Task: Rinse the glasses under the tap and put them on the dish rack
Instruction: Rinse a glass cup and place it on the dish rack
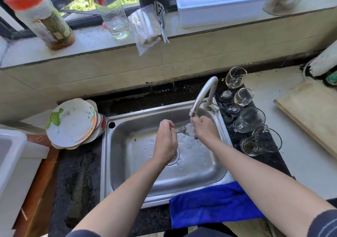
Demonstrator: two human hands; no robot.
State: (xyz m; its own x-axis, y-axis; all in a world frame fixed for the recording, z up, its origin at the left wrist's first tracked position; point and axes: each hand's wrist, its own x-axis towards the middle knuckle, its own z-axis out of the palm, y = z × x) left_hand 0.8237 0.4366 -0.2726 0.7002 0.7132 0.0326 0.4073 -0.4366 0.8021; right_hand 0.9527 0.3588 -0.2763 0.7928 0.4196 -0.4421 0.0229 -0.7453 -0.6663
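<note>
While water runs from the curved steel tap [202,98], rinsing step in hand: clear stemmed glass [187,129] under the spout, left hand [166,140] gripping its stem, right hand [205,127] clasping its bowl. Next: carry across to the dish rack, not identifiable anywhere, possibly toward nine o'clock.

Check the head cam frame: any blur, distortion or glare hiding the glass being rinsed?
Head view: strong daylight, windowsill bowed by wide-angle distortion, red-capped bottle smeared at the corner. The wine glass under the tap is transparent and half lost in running water between the left hand and right hand.
</note>
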